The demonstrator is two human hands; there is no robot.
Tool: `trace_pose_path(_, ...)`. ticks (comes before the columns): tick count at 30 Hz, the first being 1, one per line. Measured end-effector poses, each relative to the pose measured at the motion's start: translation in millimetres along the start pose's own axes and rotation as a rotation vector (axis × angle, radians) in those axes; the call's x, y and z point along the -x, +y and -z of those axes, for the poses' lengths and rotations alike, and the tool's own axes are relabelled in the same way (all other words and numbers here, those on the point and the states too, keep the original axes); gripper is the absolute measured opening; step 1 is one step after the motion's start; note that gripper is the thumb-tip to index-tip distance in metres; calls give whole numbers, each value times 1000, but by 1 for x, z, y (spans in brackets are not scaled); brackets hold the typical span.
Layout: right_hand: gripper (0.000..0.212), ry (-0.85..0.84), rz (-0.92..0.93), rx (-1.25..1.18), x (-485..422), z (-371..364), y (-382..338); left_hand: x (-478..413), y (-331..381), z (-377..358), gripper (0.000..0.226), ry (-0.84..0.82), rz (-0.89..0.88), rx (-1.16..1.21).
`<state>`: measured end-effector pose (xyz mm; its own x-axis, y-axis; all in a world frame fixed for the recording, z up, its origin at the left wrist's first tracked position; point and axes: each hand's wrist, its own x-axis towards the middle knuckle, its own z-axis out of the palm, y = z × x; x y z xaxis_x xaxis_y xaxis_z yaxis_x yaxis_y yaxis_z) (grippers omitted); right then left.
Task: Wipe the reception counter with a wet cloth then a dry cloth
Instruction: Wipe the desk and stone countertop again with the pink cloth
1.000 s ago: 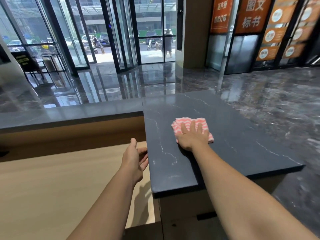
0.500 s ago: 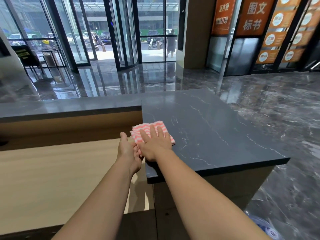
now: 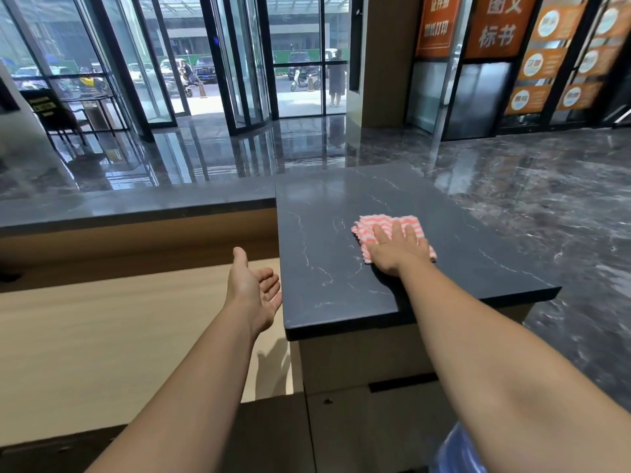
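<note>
Lighting: bright daylight from glass doors, upper middle of frame. Glare: streaked reflections on polished floor. Shadows: soft, on dark bench. Edges: wide-angle bending. Lower right corner: blurred.

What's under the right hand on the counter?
A pink-and-white striped cloth, pressed flat by the right hand on the dark veined stone countertop. The stone beneath the cloth is hidden.
</note>
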<state>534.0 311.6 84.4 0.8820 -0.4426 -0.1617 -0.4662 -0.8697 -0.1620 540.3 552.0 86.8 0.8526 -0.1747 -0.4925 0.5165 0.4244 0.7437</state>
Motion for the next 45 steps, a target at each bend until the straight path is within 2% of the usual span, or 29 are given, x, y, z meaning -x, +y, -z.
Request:
trace_pose_path(6,60,1,-47,-19,21,-9,-34,16,-6,11,86,-39,34,5)
trace_pose_path(15,63,-8,239,19,86,-40,-126,32,-11,15,91,-131,28,19)
trace_pose_path(19,59,-48,329,37,92,-41,-128,36,-10,14,91,-94,28,31)
trace_pose_path(22,56,-36,354,48,87,-37,-110,37,-8,8,94,-68,14,-46)
trace_pose_path(28,55,-34,195,16,65,-19,-47,44,-11,-5,86,22,-30,-133)
trace_pose_path(36,56,-25,-34,-12,56,1,29,50,-17,3,82,22,-43,-121)
trace_pose_path(41,59,-21,-115,-28,62,-5,11,62,-24,10,83,-62,-71,-96)
trace_pose_path(45,62,6,-24,-1,80,-21,-37,65,-29,15,83,-106,-90,-90)
